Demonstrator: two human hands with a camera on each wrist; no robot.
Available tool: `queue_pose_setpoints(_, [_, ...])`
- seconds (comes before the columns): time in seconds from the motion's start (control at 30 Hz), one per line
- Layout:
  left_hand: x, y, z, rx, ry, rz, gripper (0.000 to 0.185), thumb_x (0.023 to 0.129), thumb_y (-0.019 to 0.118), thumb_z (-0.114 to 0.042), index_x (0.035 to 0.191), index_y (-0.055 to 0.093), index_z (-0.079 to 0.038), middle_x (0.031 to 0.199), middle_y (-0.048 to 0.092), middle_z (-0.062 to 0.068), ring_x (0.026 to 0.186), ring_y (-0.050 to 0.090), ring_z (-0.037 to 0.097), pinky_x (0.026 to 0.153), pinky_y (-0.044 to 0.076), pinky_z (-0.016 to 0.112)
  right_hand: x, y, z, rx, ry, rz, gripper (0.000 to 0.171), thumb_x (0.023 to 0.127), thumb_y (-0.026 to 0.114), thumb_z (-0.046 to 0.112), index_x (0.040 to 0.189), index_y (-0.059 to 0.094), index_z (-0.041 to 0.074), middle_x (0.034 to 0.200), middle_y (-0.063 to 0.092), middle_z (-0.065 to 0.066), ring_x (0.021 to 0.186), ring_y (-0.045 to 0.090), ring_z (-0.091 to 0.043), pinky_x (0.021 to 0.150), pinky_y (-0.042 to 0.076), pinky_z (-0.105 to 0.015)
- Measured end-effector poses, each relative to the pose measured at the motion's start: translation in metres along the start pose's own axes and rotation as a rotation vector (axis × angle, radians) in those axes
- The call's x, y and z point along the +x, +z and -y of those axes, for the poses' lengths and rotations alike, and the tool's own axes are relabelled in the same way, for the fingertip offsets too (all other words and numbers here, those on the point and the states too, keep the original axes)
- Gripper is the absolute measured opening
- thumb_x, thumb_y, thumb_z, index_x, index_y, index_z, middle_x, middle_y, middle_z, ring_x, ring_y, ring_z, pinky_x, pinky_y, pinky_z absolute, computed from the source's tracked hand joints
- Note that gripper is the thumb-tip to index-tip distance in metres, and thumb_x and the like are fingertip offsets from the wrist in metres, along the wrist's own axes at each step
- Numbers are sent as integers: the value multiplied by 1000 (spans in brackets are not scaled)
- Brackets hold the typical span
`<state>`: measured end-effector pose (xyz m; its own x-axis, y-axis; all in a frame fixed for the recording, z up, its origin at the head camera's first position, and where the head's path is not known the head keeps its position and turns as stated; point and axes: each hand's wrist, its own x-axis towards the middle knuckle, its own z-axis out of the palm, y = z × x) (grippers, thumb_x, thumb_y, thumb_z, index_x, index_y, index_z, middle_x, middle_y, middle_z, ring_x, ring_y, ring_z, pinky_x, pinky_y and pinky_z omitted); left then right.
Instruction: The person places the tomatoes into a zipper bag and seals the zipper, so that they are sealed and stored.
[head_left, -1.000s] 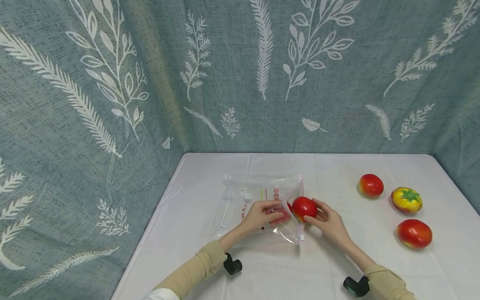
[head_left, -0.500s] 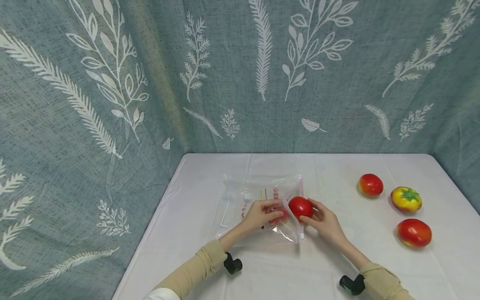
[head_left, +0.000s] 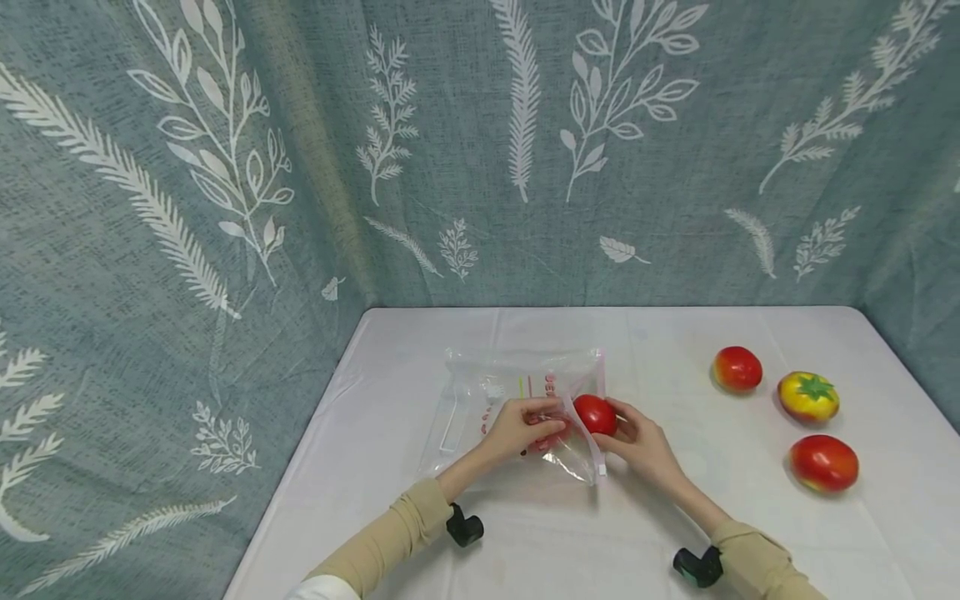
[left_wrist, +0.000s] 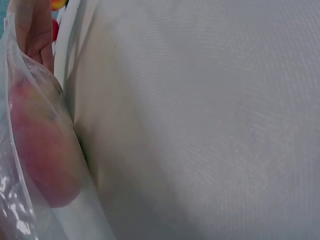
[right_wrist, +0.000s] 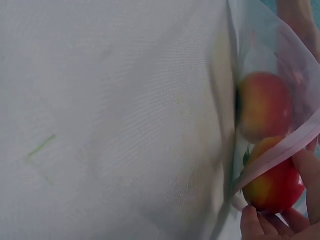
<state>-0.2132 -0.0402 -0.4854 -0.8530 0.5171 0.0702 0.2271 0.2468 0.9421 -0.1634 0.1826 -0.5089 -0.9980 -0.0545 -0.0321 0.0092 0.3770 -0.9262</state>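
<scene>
A clear zip bag [head_left: 468, 392] with red print lies on the table, its mouth facing right. My left hand [head_left: 516, 433] pinches the bag's upper layer near the mouth. With thumb and fingers my right hand [head_left: 647, 448] grips a red tomato [head_left: 596, 414] from the right, at the bag's mouth. In the right wrist view the bag's pink-white edge crosses over this tomato [right_wrist: 270, 187], and a bit of green leaf shows at its side. Deeper in the bag sits another red-and-yellow tomato [right_wrist: 265, 106], blurred through the plastic in the left wrist view.
To the right on the white-covered table [head_left: 675, 342] lie a red tomato [head_left: 737, 369], a yellow one with a green leafy top [head_left: 807, 397] and a larger red one [head_left: 823, 463]. A green patterned curtain [head_left: 480, 150] hangs behind and at the left.
My right hand has moved left with the tomato, bringing it into the bag's mouth. The left hand stays nearly still on the bag.
</scene>
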Motion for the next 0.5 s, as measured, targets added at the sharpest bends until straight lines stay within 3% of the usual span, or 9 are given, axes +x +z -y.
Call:
queue_pose_setpoints(0.2, [-1,-2,-6,29,-1,2,38,84,70,-6,121,63,2,103,69,22,72,53,4,60,43,11,2,4,2,6,-53,19,63,84,71,12,139,42,-1,141,45,-25,124,50,-42,92,48,-39])
queue_pose_setpoints(0.33, [-8,-5,-26,31,13,17,37,85,68,-4,120,62,6,103,68,25,76,56,7,66,45,9,3,6,3,12,-95,30,61,85,70,7,138,42,-5,139,45,-28,122,50,-44,92,47,-41])
queue_pose_setpoints(0.5, [-13,-7,-40,32,33,14,34,84,68,-2,116,63,7,106,67,25,70,51,5,63,42,11,6,10,4,-7,-115,49,61,84,70,7,137,43,-4,138,46,-28,121,52,-44,93,47,-41])
